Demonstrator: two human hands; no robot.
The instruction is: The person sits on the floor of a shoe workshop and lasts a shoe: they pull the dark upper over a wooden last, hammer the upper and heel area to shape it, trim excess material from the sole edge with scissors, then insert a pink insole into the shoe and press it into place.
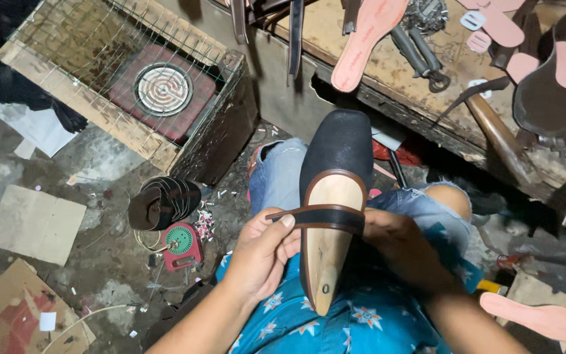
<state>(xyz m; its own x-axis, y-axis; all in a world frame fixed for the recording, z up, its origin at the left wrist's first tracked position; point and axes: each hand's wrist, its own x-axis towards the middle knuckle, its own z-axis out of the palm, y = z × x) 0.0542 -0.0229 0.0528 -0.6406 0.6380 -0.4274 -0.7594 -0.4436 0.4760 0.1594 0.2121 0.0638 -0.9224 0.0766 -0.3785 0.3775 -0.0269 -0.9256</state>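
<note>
A black shoe upper with a brown edge sits on a pale wooden last resting upright on my lap. A dark strap runs across the last's top. My left hand pinches the strap's free left end between thumb and fingers. My right hand holds the right side of the last, where the strap meets the shoe. Jeans with a torn knee and a blue patterned shirt lie underneath.
A wooden crate with wire mesh holds a round electric heater coil at the upper left. A workbench ahead carries pink insoles, pliers and straps. On the dirty floor lie a dark sandal, a red-green tape measure and cardboard. Another pink insole lies at right.
</note>
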